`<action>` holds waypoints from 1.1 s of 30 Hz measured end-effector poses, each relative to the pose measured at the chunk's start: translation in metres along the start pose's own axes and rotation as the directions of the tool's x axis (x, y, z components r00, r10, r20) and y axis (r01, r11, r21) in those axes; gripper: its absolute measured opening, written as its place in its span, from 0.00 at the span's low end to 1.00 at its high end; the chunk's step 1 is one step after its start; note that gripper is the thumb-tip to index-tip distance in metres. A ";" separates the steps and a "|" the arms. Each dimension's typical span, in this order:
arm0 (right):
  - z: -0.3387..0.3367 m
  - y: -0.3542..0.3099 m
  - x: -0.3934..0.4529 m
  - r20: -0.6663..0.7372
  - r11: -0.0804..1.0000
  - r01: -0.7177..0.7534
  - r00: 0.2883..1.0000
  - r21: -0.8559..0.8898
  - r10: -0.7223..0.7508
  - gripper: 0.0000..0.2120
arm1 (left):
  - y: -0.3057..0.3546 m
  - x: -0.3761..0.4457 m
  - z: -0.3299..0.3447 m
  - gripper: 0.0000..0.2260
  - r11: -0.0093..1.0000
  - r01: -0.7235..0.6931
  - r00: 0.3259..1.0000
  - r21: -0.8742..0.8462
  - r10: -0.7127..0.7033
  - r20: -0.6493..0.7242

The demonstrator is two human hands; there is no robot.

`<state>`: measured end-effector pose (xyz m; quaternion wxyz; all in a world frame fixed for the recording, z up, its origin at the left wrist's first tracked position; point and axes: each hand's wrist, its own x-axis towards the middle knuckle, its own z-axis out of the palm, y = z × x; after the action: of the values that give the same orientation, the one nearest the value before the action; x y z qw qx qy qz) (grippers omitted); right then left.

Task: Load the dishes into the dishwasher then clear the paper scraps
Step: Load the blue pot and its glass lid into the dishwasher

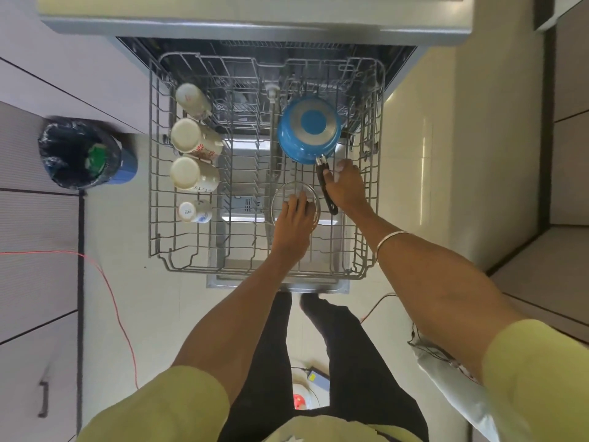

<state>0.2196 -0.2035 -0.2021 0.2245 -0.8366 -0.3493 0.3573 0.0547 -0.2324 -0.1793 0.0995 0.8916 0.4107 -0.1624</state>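
Blue and upside down, a saucepan (307, 130) sits at the far right of the pulled-out wire rack (153, 154) of the dishwasher (255, 27). Its black handle (325, 186) points toward the near side. The right hand (345, 186) lies against this handle, its fingers curled around it. Just left of the handle, a clear glass bowl (294, 207) rests in the rack, and the left hand (294, 223) presses on it from the near side with fingers spread over its rim. Four pale mugs (194, 154) stand upside down in a row along the left side of the rack. On the floor to the left stands a bin (86, 154) lined with a dark bag.
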 end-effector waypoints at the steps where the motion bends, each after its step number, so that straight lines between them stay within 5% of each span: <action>1: -0.003 -0.002 -0.004 -0.006 1.000 -0.003 1.000 0.010 0.003 0.19 | -0.002 -0.004 -0.003 0.27 1.000 0.014 1.000 -0.025 -0.014 0.001; 19: -0.028 -0.066 -0.104 -0.009 0.977 0.176 0.984 -0.121 -0.179 0.10 | -0.023 -0.079 -0.049 0.28 0.938 0.197 0.970 -0.286 -0.228 -0.080; 33: 0.036 -0.069 -0.223 -0.073 0.966 0.195 0.975 -0.170 -0.210 0.10 | -0.073 -0.171 -0.025 0.25 0.946 0.080 0.967 -0.314 -0.150 -0.205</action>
<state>0.0514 -0.3196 -0.0840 0.2069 -0.8272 -0.4502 0.2650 -0.0998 -0.2975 -0.0963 0.1783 0.8527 0.4910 -0.0005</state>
